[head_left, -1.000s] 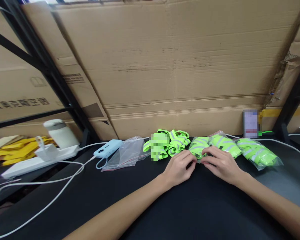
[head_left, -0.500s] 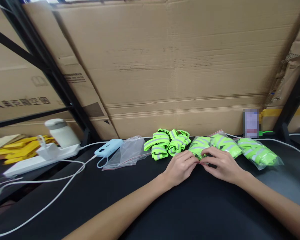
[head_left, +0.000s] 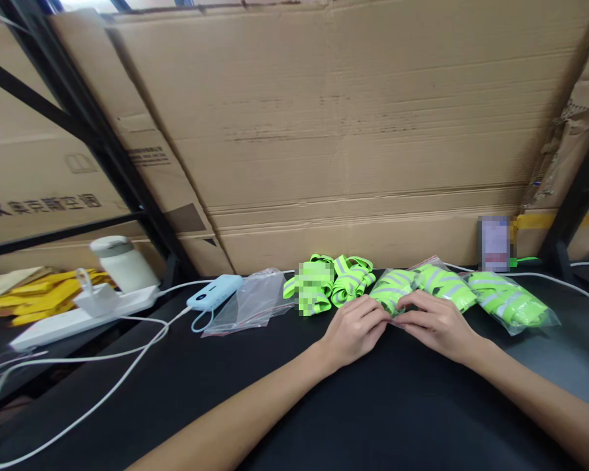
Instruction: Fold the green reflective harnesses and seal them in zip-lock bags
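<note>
Hands: left hand (head_left: pixel 356 327) and right hand (head_left: pixel 434 322) both pinch the bag (head_left: pixel 391 291) edge.
Bag: light, soft, slippery film; best held at its edge.

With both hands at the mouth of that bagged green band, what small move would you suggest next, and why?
Probably run the fingertips along the bag's near edge to press it shut: the left hand and right hand pinch the clear bag, whose band sits fully inside.

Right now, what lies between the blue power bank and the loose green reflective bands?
In the head view, an empty clear zip bag lies between the blue power bank and the loose green reflective bands.
</note>
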`<control>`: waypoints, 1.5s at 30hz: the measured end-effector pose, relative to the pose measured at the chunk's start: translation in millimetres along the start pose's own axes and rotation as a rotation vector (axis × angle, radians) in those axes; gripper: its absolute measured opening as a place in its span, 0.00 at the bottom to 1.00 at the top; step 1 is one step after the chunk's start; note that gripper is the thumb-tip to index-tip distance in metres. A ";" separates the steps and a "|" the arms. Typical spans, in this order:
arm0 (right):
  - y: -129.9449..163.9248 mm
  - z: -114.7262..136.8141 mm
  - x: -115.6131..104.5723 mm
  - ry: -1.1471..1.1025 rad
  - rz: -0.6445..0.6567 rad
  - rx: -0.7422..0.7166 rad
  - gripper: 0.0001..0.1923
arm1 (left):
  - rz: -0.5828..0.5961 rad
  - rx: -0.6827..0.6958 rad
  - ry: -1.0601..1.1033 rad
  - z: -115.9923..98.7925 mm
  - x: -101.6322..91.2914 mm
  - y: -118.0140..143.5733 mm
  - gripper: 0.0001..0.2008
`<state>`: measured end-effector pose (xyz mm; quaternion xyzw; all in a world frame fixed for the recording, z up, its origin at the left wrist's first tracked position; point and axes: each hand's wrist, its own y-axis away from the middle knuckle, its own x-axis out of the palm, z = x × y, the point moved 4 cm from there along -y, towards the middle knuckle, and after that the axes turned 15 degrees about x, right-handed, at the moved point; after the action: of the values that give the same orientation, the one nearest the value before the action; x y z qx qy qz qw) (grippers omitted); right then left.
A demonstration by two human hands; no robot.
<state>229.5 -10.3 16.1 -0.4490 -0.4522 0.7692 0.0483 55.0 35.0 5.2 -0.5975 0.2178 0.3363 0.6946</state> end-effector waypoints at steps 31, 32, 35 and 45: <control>-1.7 -0.7 -1.4 -0.040 0.015 0.089 0.07 | 0.005 -0.042 0.024 0.9 -0.3 -1.1 0.07; -1.6 -1.7 -2.1 -0.045 0.006 0.099 0.07 | 0.001 -0.070 0.027 2.7 0.0 0.5 0.07; -1.6 -4.7 -4.4 -0.053 -0.015 0.119 0.07 | -0.015 -0.127 0.045 8.6 1.8 6.8 0.08; -1.9 -4.5 -5.6 -0.050 0.003 0.136 0.07 | -0.020 -0.131 0.105 14.8 5.8 13.0 0.09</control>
<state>235.5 -8.9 20.2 -0.4261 -0.3992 0.8091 0.0661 48.1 51.4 -5.0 -0.6605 0.2254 0.3111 0.6451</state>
